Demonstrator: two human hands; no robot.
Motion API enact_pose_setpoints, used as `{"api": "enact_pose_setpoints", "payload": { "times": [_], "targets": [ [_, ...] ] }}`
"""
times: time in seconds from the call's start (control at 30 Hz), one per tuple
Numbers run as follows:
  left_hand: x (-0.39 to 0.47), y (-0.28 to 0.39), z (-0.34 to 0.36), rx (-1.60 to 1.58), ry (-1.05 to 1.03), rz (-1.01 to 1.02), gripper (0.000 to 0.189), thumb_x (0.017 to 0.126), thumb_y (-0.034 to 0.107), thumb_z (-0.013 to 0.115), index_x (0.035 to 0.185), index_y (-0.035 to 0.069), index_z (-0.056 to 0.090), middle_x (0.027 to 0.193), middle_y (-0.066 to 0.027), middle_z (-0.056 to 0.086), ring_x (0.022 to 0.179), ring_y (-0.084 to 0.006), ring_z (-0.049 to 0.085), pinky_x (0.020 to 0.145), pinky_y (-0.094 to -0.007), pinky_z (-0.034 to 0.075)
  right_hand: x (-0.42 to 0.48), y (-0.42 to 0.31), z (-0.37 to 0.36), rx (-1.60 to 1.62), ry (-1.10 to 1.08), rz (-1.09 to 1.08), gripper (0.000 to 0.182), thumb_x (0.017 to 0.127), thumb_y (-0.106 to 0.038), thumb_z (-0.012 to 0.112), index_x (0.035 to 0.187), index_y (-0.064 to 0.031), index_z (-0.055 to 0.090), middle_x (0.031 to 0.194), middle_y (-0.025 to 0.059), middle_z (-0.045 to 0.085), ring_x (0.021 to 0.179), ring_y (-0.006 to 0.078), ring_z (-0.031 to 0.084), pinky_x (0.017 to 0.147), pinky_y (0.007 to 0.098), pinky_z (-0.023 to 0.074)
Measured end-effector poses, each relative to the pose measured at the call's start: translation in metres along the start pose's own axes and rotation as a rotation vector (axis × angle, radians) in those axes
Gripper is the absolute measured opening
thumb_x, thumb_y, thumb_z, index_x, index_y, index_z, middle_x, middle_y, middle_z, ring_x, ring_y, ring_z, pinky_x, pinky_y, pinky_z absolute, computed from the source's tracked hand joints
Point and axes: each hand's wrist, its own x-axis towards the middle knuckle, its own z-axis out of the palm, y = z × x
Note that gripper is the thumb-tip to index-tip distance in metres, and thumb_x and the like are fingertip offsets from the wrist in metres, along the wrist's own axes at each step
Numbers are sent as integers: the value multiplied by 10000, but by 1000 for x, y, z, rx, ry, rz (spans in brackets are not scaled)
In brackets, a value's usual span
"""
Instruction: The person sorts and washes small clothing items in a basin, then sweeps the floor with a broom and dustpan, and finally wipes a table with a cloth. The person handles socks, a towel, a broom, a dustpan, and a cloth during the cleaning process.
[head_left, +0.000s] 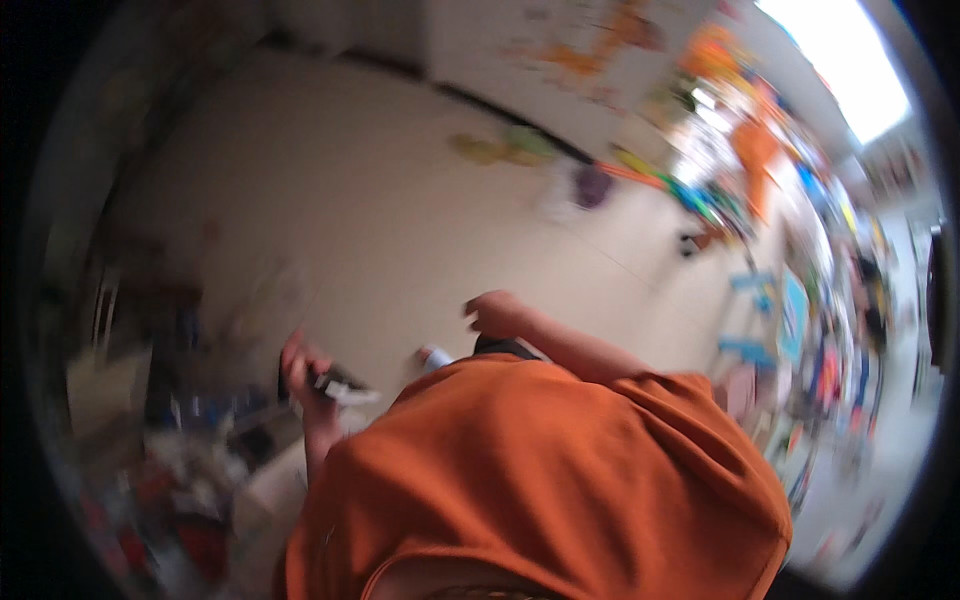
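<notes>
My left hand (302, 371) is at the left of my body, its fingers around a small dark object (330, 375) with a whitish end. Blur hides what exactly this object is. My right hand (496, 313) hangs in front of my waist with its fingers partly curled. Nothing shows in it, though blur leaves the fingers unclear. An orange shirt (555, 465) covers my torso. Part of one foot (433, 357) shows beyond the hem, over the pale floor (360, 195).
A white cabinet or panel (480, 52) with orange pictures stands ahead. Toys and clutter (720, 180) line the right side, near a small blue stool or chair (757, 315). A purple item (592, 186) lies on the floor. Blurred piled things (187, 472) are at lower left.
</notes>
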Motion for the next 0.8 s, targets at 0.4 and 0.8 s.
{"api": "enact_pose_setpoints", "payload": {
  "times": [0.4,0.8],
  "targets": [
    [54,20,-64,-147,602,102,275,753,39,395,946,-6,585,612,-3,461,493,-85,408,470,-216,343,207,-10,-28,75,-481,-225,270,787,-254,630,993,-80,648,892,126,668,827,269,648,732,354,506],
    [10,19,-121,-208,1433,177,334,790,325,610,983,53,604,674,-26,539,529,-100,428,505,-256,360,407,-122,-107,-385,-421,-644,279,807,-249,642,1040,-99,612,933,114,659,866,253,635,790,368,494]
  ]
}}
